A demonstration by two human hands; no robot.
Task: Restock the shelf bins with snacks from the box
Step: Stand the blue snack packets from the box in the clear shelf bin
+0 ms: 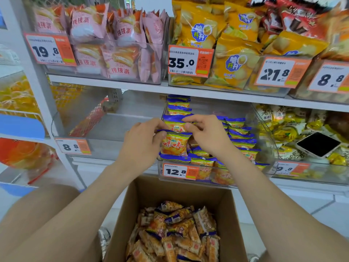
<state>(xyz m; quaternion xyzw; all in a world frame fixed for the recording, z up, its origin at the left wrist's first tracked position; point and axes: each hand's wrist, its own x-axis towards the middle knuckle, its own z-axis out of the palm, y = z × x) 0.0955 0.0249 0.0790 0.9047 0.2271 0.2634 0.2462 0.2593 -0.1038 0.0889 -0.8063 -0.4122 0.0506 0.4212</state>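
Orange-and-blue foil snack packets (174,144) stand upright in the clear plastic shelf bin (268,148); we record left grip (143,146) and right grip (207,137) each pinching packet tops at the front.

Two hands are at the shelf, the left hand (143,142) and the right hand (206,135), with two raised packs between them: one front pack (174,145) and one rear pack (174,125). One cardboard box (151,191) stands near, its loose snacks (175,233) too many to count. The lower shelf (302,188) carries three clear bins: left bin (113,148), middle bin (222,183), right bin (321,173). Seven price tags (189,61) show, four on the upper shelf (113,86), three below. One black device (319,144) lies in the right bin.
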